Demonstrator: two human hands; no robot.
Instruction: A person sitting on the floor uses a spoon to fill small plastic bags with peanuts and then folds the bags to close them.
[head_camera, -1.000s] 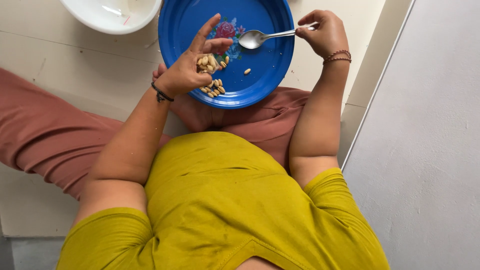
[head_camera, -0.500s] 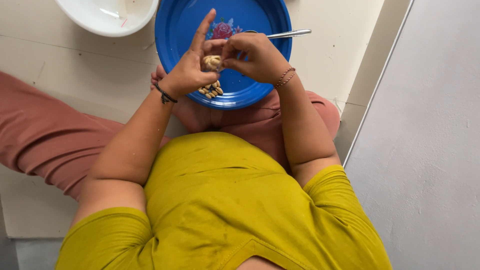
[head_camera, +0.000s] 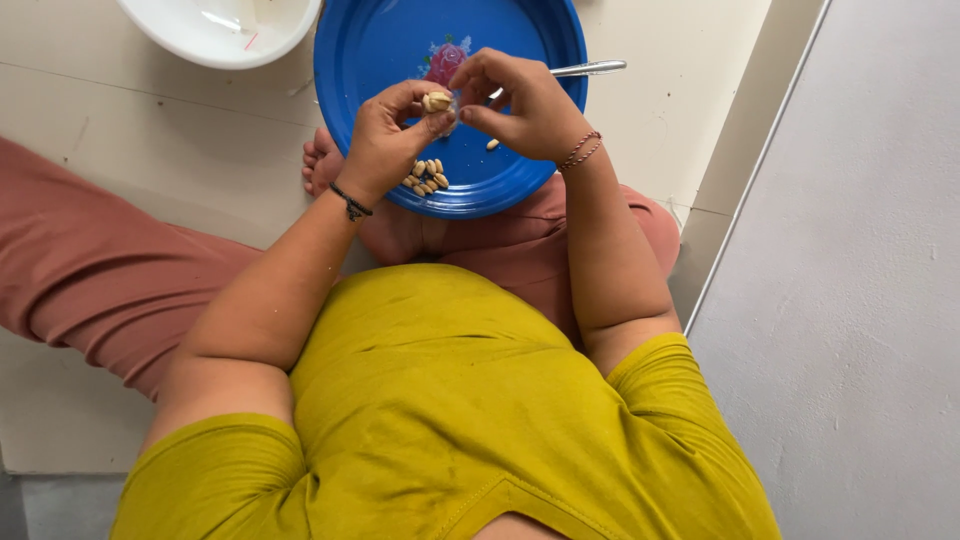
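Both hands now meet over the blue plate (head_camera: 400, 40). 1 second ago my right hand (head_camera: 525, 105) held the spoon (head_camera: 585, 69); now it lies down. My left hand (head_camera: 385, 140) pinches a nut (head_camera: 436, 101), right fingertips pinch it too.

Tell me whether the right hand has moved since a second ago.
Yes. The right hand left the blue plate's right rim and moved toward the left hand.
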